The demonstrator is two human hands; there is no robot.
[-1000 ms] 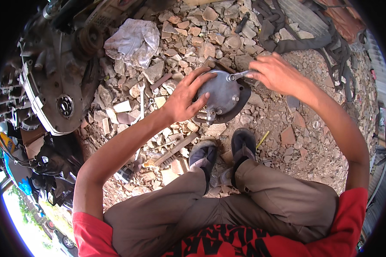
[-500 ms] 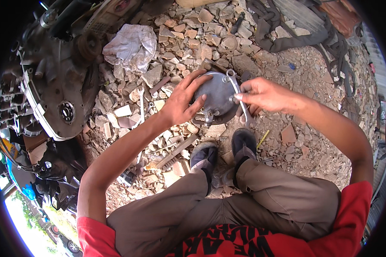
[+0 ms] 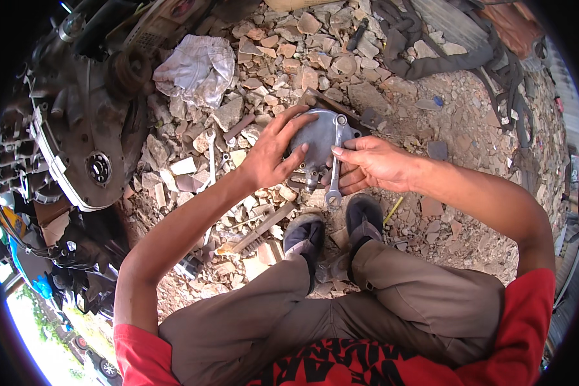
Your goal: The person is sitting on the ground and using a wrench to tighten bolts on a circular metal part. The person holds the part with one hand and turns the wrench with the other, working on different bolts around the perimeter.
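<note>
My left hand (image 3: pixel 276 147) grips the round grey metal housing (image 3: pixel 315 128) from its left, fingers over the cover and thumb on its lower left. My right hand (image 3: pixel 363 164) holds a silver combination wrench (image 3: pixel 338 157) by its middle, its ring end on a bolt at the cover's upper right and its open end hanging toward me. Small fittings stick out at the housing's near side, over my shoes. A dark metal piece lies beneath the housing, partly hidden.
A large dirty engine casing (image 3: pixel 77 141) stands on the left. Broken rubble covers the ground, with spare wrenches (image 3: pixel 212 161), a pale rag (image 3: pixel 196 71), a wooden strip (image 3: pixel 264 225) and a yellow stick (image 3: pixel 392 210). Dark straps (image 3: pixel 431 64) lie at the upper right.
The wrench has swung clockwise from pointing right to pointing toward me. My right hand has come down and leftward with it. My left hand has stayed on the housing.
</note>
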